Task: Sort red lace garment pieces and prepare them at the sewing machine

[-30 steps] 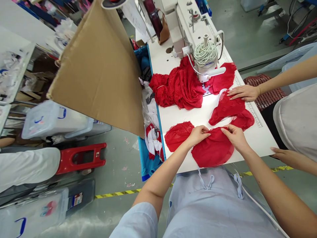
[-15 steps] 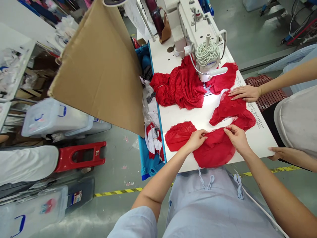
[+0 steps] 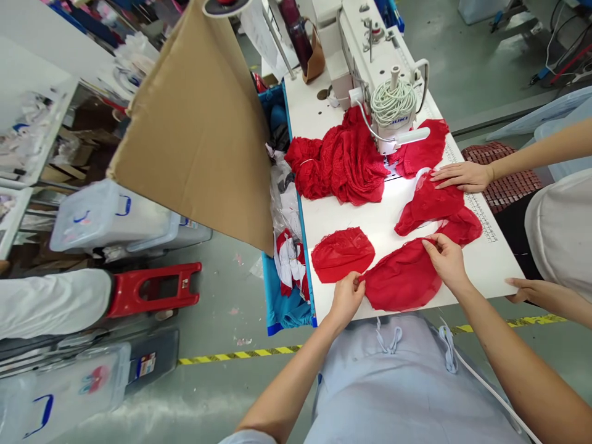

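Note:
A rounded red fabric piece lies at the front edge of the white sewing table. My left hand is closed, pinching its left corner. Fingers of my right hand pinch the upper edge farther right. Just beyond my left hand rests a second red fabric piece with a lacy edge. Beyond my right hand is a red and white fabric item, with a co-worker's hand lying flat on it.
At the back stands a sewing machine, with a bunched red lace heap beside it. A large cardboard sheet rises on the left. Below it hangs a blue cloth bin. The co-worker's other hand is at the table's right edge.
My left hand has slid left and toward me along the red piece's edge, down to its corner. My right hand keeps its pinch. The co-worker's hands stay put.

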`<state>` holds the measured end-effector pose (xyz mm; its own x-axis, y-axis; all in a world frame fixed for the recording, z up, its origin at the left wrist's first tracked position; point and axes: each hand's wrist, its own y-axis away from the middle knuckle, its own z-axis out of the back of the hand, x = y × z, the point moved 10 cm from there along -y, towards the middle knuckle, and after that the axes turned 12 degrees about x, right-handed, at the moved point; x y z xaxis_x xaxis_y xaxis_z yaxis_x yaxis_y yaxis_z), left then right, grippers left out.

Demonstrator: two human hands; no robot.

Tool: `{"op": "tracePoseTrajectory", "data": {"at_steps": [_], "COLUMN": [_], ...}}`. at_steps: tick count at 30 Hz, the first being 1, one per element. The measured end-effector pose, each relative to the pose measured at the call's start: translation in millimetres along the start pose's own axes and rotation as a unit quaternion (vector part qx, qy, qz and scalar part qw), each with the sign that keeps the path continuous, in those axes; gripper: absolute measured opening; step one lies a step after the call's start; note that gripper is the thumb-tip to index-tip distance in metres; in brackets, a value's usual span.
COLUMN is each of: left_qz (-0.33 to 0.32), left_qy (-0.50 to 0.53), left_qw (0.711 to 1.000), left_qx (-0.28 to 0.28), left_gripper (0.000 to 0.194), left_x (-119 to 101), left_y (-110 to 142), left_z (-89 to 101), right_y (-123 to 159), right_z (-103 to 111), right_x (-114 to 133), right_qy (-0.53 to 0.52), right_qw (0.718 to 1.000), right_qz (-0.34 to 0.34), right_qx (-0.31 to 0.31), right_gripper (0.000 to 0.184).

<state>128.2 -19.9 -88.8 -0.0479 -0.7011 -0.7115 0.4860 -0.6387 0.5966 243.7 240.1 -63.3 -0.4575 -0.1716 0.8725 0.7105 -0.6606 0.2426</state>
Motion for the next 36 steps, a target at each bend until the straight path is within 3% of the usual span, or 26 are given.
{"op": "tracePoseTrajectory", "data": {"at_steps": [10, 19, 25, 36], "left_qz": [-0.080, -0.063, -0.068, -0.067], "left_qy": [0.002, 0.023, 0.079, 0.169], "left_qw": [0.993, 0.997, 0.992, 0.977], "left_qx": [-0.082, -0.043, -0.074, -0.113], "left_gripper": [0.007, 0.020, 0.003, 0.015], "left_x": [-18.0, -8.5, -7.4, -0.1], "left_y": [6.6, 3.7, 5.9, 5.0], "left_z": [5.7, -2.3, 3.0, 3.7], "right_y": [0.6, 0.2, 4.4, 6.1], "right_z": [-0.6, -0.3, 7.0, 9.7], "right_x": [9.4, 12.9, 11.8, 8.4], "right_qy": [0.040, 0.038, 0.045, 0.053], "right_qw": [0.999, 0.998, 0.997, 0.997], "right_qz": [0.019, 0.046, 0.049, 0.046], "right_qx": [-0.020, -0.020, -0.049, -0.040], "right_gripper": [0.030, 0.029, 0.026, 0.024]}}
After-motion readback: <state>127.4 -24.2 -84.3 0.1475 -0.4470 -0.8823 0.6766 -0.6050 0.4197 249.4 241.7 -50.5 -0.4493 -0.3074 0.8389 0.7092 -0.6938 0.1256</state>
